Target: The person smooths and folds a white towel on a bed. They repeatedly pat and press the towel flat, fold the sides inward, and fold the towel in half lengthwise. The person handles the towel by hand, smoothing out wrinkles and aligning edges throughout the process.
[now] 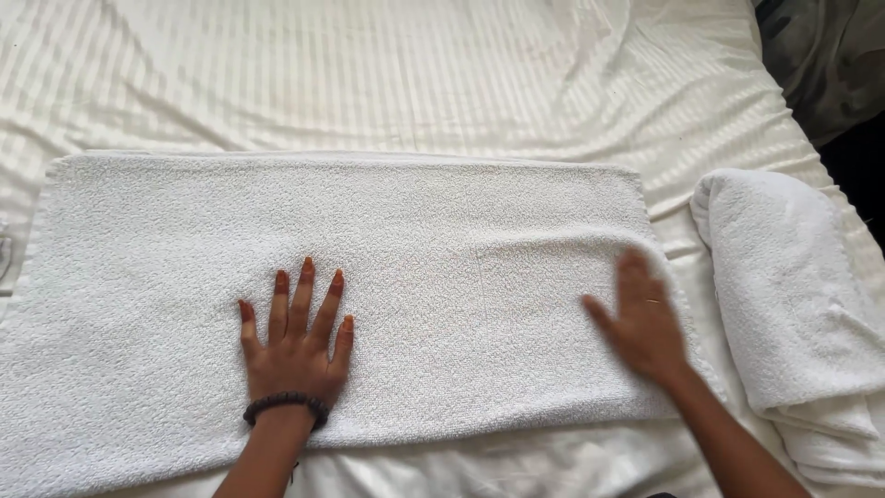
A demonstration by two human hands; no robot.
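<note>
Towel [369, 249] flat on bed, long axis left-right; both hands open, palms pressed on it, apart.

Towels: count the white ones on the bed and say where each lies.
2. One towel lies spread flat mid-bed under the left hand and right hand. The folded towel lies at the bed's right edge; more may be hidden beneath it.

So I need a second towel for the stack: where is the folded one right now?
In the head view, the folded white towel lies on the striped bed sheet at the right edge, just right of the flat towel and nearest the right hand.
</note>
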